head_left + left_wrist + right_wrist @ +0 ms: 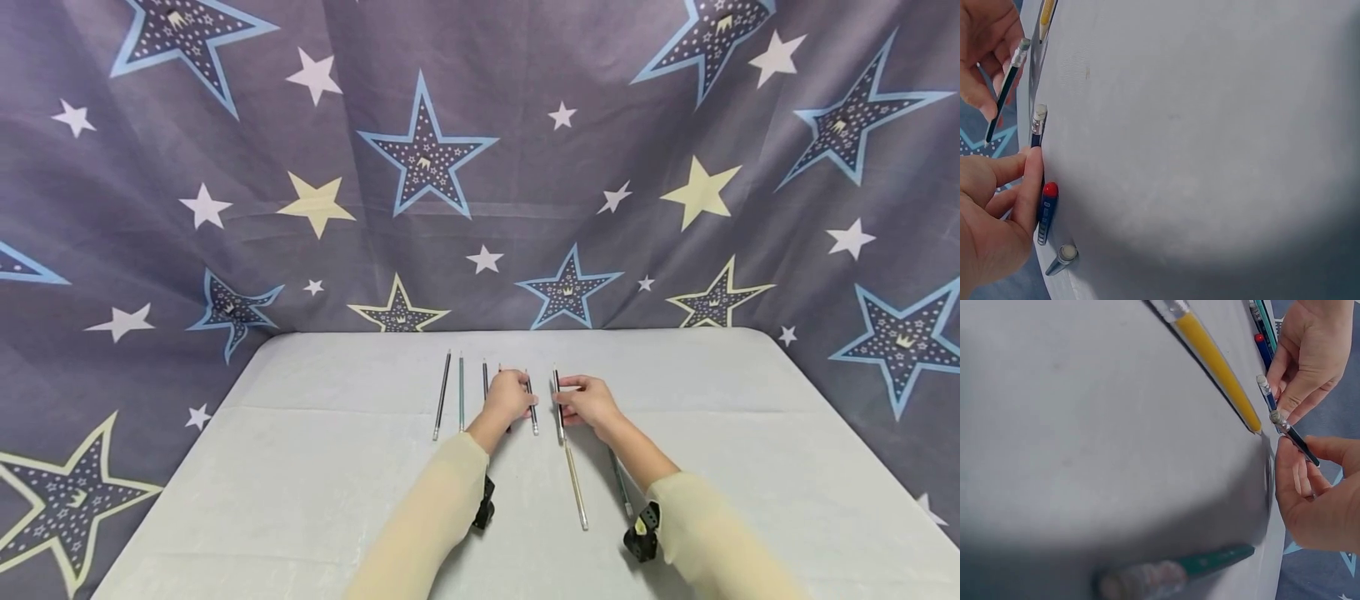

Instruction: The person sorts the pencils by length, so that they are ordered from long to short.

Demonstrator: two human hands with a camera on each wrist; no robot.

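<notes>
My left hand (507, 395) pinches a dark blue pencil (1037, 134) between thumb and fingers. That pencil, with its white eraser toward me, lies at the right end of a row on the table. A little to the right, my right hand (588, 402) pinches a dark pencil (1298, 442) with a metal ferrule and eraser; in the right wrist view it looks tilted, apart from the table. Beside my left hand's fingers lies a blue pencil with a red end (1048, 209), partly hidden by that hand in the head view.
Left of my hands lie a black pencil (442, 393), a teal pencil (461, 392) and another dark pencil (485, 379). A yellow pencil (575, 485) lies nearer me, and a green pencil (620, 483) lies by my right forearm. A star-patterned cloth (450, 242) hangs behind the table (300, 483).
</notes>
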